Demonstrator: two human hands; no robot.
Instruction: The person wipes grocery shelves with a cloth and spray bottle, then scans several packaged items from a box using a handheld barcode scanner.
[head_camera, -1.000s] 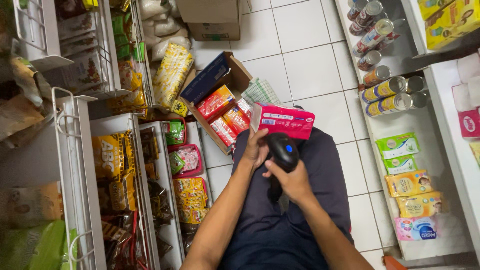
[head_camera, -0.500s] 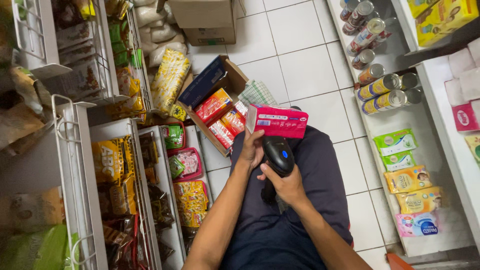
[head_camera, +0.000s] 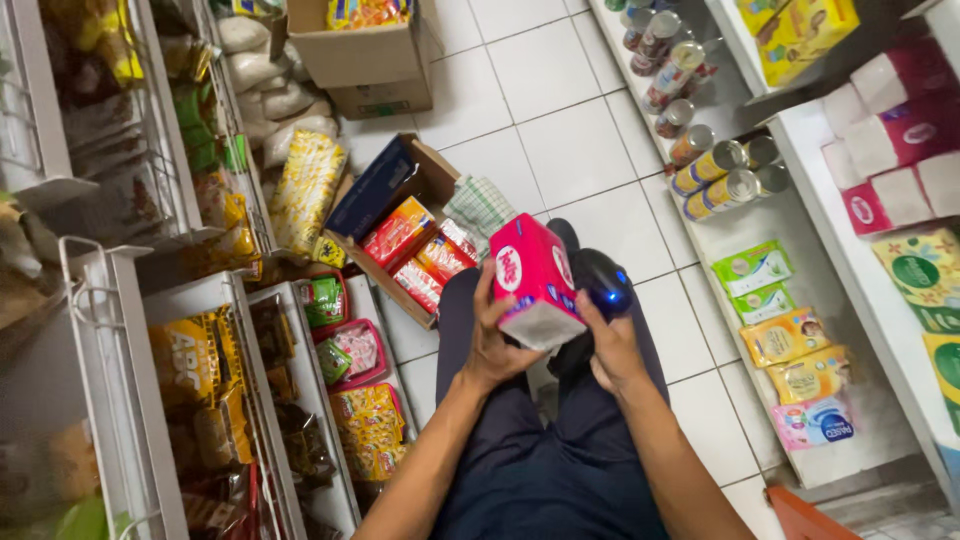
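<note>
Pink packet (head_camera: 535, 280) is sitting tilted in the left hand (head_camera: 497, 345), fingers wrapping it. Right hand (head_camera: 612, 345) is gripping a black scanner (head_camera: 600, 285) (blue light glowing) just beside it.

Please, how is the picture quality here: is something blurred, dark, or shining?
Head view: pink pack in the left hand is fairly sharp; the black scanner in the right hand shows a blue glow; left shelves are dim and blurred; the frame edges bend.

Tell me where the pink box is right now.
In the head view, the pink box sits centre frame, gripped by the left hand, beside the black scanner in the right hand.
</note>
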